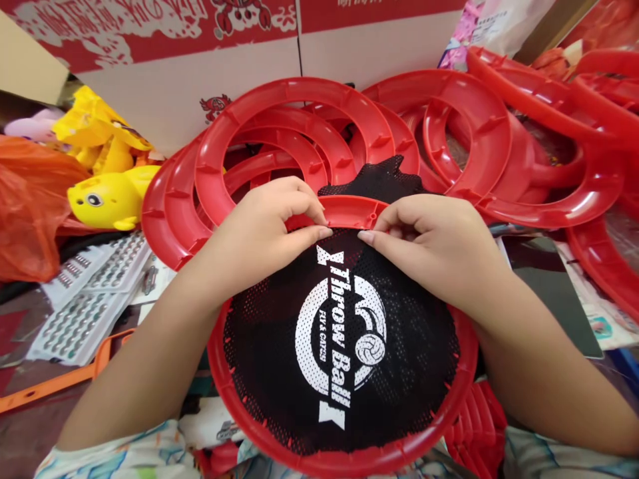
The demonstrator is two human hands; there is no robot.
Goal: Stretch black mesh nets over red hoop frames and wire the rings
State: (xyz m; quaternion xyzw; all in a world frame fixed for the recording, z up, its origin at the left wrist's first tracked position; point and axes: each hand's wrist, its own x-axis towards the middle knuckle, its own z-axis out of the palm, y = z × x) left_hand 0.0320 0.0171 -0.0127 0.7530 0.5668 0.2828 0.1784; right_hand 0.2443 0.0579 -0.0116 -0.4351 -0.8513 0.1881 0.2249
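Observation:
A red plastic ring [344,209] lies in my lap with black mesh [279,346] stretched over it, printed "Throw Ball" in white. My left hand [264,233] and my right hand [424,239] both grip the ring's far edge, fingers curled over the rim and thumbs pressing the mesh against it. A loose flap of mesh [384,176] sticks out beyond the rim between my hands.
Several bare red rings [299,126] are piled just beyond, more at the right [549,153]. Red-and-white cartons [200,80] stand behind. Yellow plush toys [107,193] and an orange bag [30,206] lie left, with white sheets of small parts [84,299].

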